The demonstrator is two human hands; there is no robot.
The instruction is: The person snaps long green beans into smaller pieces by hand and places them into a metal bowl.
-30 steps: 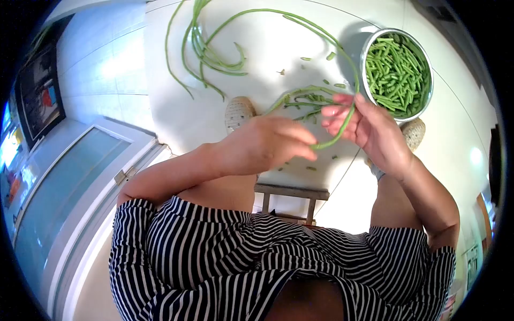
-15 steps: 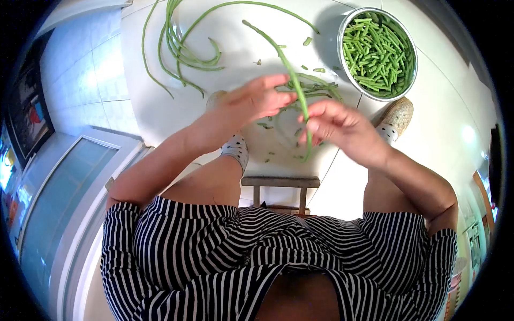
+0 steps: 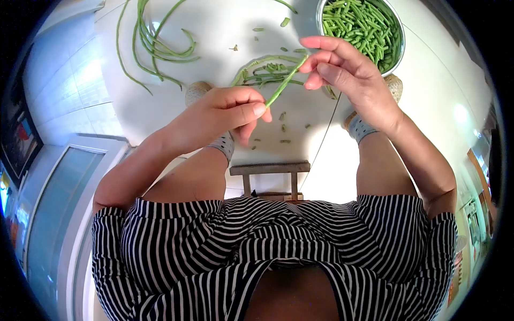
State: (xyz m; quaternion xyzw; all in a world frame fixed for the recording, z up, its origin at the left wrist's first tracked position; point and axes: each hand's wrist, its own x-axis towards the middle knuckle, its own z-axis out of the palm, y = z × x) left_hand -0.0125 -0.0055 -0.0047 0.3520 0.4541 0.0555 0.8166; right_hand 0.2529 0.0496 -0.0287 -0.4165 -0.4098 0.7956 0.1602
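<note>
My left hand pinches the lower end of a green long bean between thumb and fingers. The bean slants up and right over the floor. At its upper end is my right hand, its fingers spread and the thumb apart; the bean's tip lies by those fingers, and whether they touch is unclear. Beneath the hands lies a small heap of long beans and bits. Beyond my right hand stands a metal bowl full of cut bean pieces.
Whole long beans lie curled on the tiled floor at the upper left. Small bean scraps are scattered between my feet. A small wooden stool shows between my legs, and a glass-paneled door is at the left.
The bean between my hands is now much shorter. My left hand has come down and pinches it, while my right hand has moved up and opened. The view has shifted slightly.
</note>
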